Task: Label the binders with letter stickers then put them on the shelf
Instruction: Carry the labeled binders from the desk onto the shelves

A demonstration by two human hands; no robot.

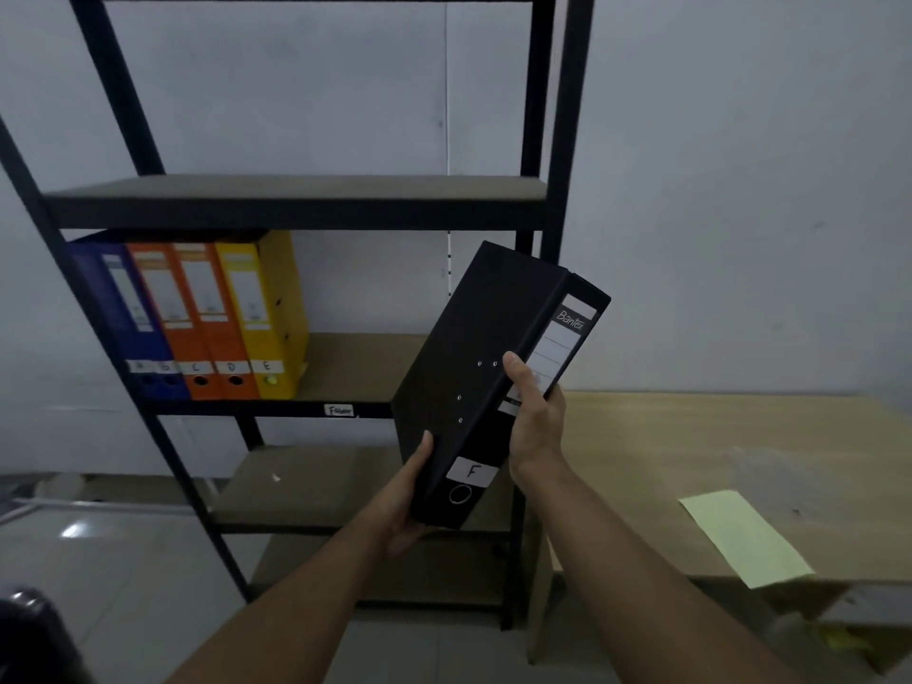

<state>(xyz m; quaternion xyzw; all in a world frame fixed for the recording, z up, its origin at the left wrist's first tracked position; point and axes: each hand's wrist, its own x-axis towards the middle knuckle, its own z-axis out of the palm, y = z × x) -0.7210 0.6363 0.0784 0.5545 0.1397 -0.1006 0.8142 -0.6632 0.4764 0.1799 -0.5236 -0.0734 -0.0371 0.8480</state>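
**Holding black binder F in front of the shelf**

Head view.
- Black binder (pixel 474 377): lever-arch type, tilted with its top to the right, spine and one cover facing the camera. White "Bantex" label runs down the spine. Low on the spine a white sticker (pixel 473 471) reads F, just above the round finger hole. It is held in the air in front of the shelf (pixel 296 199), to the right of the standing row.
- Left hand (pixel 407 501): grips the bottom corner, thumb flat on the cover, fingers curled underneath.
- Right hand (pixel 535 417): grips the spine at mid-height, thumb on the cover's edge, fingers wrapped behind.
- Middle board: two blue binders (pixel 133 313), two orange binders (pixel 197 313) and one yellow binder (pixel 261 308) stand at the left. Letters C, D, E are legible; those on the blue ones are blurred.
- Table (pixel 691 436) at right, with a pale yellow sheet (pixel 740 535) on it.
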